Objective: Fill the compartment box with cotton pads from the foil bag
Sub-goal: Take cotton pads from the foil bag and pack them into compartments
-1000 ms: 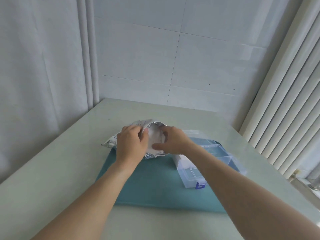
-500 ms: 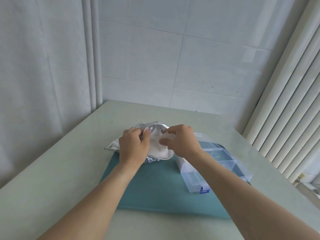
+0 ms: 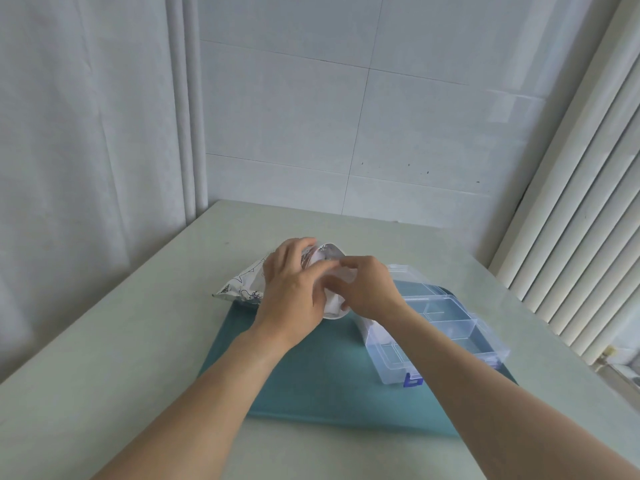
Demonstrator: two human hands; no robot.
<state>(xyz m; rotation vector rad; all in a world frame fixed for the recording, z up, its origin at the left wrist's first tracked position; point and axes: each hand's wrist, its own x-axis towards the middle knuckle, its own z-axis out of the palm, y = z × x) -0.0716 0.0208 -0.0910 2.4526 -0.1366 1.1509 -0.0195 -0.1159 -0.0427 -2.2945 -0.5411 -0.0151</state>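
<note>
A: Start at the hands. What is the left hand doing?

B: It grips the mouth of the foil bag, fingers curled over the crinkled silver rim and knuckles toward the camera. The bag lies on its side, and its closed end points left, onto the table.

A: And the right hand?

B: Its fingers are bent together at the bag's opening, pinching the soft white cotton pads that bulge out there. How many pads it holds I cannot tell; they read as one pale wad.

A: What is the bag like?

B: Shiny metallic foil, wrinkled, with a white printed face and dark line drawings near the closed end. The opening is held round.

A: Where is the compartment box?

B: Just right of the hands, partly under the right forearm, on a teal mat. It is clear hard plastic, rectangular, split by thin walls into several cells, with a blue latch at its near edge. Its clear lid lies open behind it. Something white shows in the cell nearest the bag.

A: And around that?

B: The mat is smooth and flat with rounded corners, on a pale glossy table. Behind is a white tiled wall, a white curtain on the left and vertical blinds on the right.
</note>
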